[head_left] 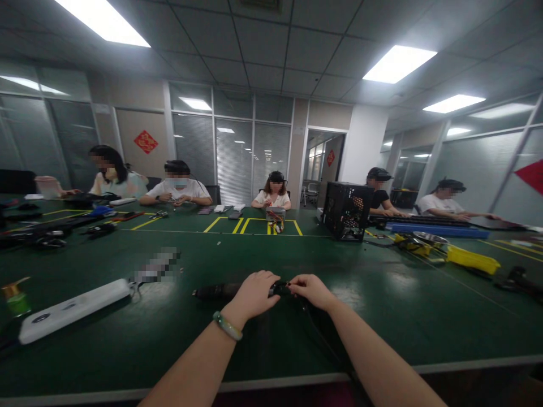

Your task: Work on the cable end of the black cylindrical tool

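On the dark green matte table (pixel 382 305), near its front edge, lies a black cylindrical tool (pixel 216 291) with a thin black cable (pixel 316 330). The left hand (pixel 254 294), with a pale green bead bracelet (pixel 228 326), closes around the tool; the right hand (pixel 311 289) pinches its end. A white power strip (pixel 72 311) lies well apart; no writing is readable.

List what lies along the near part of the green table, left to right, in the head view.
Small green bottle → white power strip → dark cylindrical tool → left hand → right hand.
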`<state>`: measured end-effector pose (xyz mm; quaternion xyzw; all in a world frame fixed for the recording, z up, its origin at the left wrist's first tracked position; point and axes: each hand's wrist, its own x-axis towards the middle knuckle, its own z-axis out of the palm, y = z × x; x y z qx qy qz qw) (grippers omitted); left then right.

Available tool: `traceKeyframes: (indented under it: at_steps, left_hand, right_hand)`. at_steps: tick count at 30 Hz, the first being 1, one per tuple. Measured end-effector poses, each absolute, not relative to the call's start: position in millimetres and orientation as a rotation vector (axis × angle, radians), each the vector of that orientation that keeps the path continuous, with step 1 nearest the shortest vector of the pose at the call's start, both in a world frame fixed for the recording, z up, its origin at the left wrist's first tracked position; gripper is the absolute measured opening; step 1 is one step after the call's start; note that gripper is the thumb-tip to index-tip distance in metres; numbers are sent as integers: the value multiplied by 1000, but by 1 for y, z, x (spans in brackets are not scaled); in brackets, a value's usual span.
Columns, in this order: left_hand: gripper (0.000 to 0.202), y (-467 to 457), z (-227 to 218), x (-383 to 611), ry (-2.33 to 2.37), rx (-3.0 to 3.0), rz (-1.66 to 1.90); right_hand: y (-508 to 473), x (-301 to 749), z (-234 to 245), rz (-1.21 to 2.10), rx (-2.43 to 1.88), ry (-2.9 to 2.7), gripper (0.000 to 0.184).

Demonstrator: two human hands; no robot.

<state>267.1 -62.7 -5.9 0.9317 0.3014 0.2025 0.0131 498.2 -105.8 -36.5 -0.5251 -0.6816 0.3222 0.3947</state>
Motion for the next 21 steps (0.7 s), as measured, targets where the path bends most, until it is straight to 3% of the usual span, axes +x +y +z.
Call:
traceKeyframes:
  at_steps: [3,8,13,21]
  left_hand:
    - [29,-62,2,286,980,2925,506]
    - [26,-54,7,303,978,2934,373]
    - [24,-53,-8,297,956,2901,527]
    - [22,-55,-7,282,947,2836,565]
  right_hand:
    - [-102,497,-40,844,-1314,-1703,26]
    - [-96,503,-46,876,-1301,-1606,30]
    - [-94,504,-47,997,-1251,-1505,39]
    - [-104,493,-36,710,-1408,-1675,23]
